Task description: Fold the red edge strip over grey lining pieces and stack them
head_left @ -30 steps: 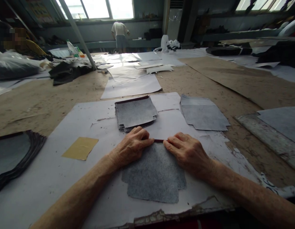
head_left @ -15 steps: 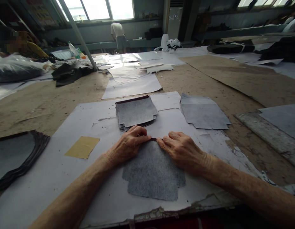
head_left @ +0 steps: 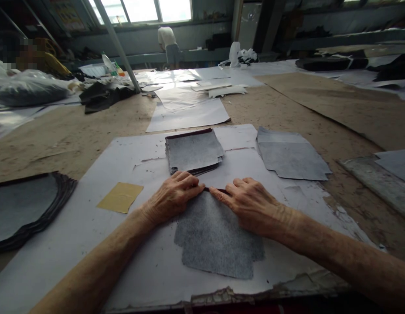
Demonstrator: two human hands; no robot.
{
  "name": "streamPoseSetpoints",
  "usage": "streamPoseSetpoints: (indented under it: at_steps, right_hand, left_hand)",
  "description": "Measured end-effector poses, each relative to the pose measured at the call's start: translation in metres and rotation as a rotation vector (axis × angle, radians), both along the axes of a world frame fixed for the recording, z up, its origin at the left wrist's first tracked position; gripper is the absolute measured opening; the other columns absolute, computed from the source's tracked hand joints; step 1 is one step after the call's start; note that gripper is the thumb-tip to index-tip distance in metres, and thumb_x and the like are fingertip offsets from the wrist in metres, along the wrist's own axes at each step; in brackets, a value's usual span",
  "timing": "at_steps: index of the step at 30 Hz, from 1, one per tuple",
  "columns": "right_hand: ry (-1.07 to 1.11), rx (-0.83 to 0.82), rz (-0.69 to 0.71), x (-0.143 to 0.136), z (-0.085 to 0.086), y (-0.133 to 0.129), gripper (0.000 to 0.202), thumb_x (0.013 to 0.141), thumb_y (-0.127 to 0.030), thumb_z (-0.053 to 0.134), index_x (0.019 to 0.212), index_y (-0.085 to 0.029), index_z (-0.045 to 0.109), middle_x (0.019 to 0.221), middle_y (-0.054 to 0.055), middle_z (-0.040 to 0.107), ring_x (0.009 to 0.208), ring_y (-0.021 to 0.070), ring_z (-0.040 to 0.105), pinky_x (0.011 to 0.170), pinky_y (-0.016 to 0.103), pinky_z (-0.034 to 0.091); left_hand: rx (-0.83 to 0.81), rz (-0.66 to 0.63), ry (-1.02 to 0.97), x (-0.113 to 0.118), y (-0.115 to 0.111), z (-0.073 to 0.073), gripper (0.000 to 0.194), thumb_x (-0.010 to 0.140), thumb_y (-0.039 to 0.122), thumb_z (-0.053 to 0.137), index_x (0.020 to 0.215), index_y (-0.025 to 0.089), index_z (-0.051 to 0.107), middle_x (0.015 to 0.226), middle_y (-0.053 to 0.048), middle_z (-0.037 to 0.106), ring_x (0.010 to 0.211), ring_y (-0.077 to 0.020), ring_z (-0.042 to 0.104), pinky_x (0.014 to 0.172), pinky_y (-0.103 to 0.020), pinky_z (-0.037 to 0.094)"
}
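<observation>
A grey backed fabric piece (head_left: 222,235) with notched lower corners lies flat in front of me, its far edge folded over in a dark maroon strip. My left hand (head_left: 176,192) is closed at that strip, thumb and fingertips together on the fold. On the strip's right part, my right hand (head_left: 250,203) presses with its index finger stretched along the edge and the other fingers curled. Just beyond the left fingers sits a stack of similar grey pieces (head_left: 194,150) with a maroon top edge. A further grey piece (head_left: 290,155) lies beyond my right hand.
White paper (head_left: 91,244) covers the work spot. A yellowish square (head_left: 120,197) lies left of my left forearm, with a dark-edged stack (head_left: 22,209) at far left. A slanted pole (head_left: 119,48) rises from the table. A person (head_left: 168,43) bends over at the back; another is at far left.
The view has shifted, so most things appear slightly further right. My right index finger has moved left along the fold, nearer my left fingertips. My left hand stays at the strip.
</observation>
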State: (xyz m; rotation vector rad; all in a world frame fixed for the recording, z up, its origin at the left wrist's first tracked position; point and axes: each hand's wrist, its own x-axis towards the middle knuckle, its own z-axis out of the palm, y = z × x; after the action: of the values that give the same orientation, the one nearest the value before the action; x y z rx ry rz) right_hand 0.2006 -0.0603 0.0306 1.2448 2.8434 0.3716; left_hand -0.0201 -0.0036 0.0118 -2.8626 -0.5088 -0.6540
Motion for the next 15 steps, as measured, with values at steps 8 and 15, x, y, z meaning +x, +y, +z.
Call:
streamPoseSetpoints:
  at_steps: [8, 15]
  right_hand:
    - [0.114, 0.129, 0.071, 0.016, -0.007, -0.005, 0.032, 0.077, -0.003, 0.044, 0.104, -0.005, 0.06, 0.079, 0.01, 0.059, 0.069, 0.02, 0.048, 0.061, 0.032, 0.039]
    - [0.326, 0.211, 0.129, 0.054, -0.015, -0.019, 0.03, 0.085, -0.005, 0.034, 0.099, -0.004, 0.06, 0.089, 0.012, 0.061, 0.081, 0.0206, 0.048, 0.069, 0.033, 0.046]
  left_hand:
    - [0.007, 0.013, -0.046, 0.0, 0.002, -0.004, 0.032, 0.084, 0.001, 0.035, 0.101, 0.012, 0.059, 0.085, -0.007, 0.058, 0.078, -0.0166, 0.049, 0.07, -0.033, 0.043]
    - [0.008, 0.006, -0.082, -0.001, 0.003, -0.005, 0.034, 0.082, 0.0, 0.035, 0.1, 0.015, 0.06, 0.087, -0.007, 0.058, 0.079, -0.0164, 0.048, 0.071, -0.033, 0.042]
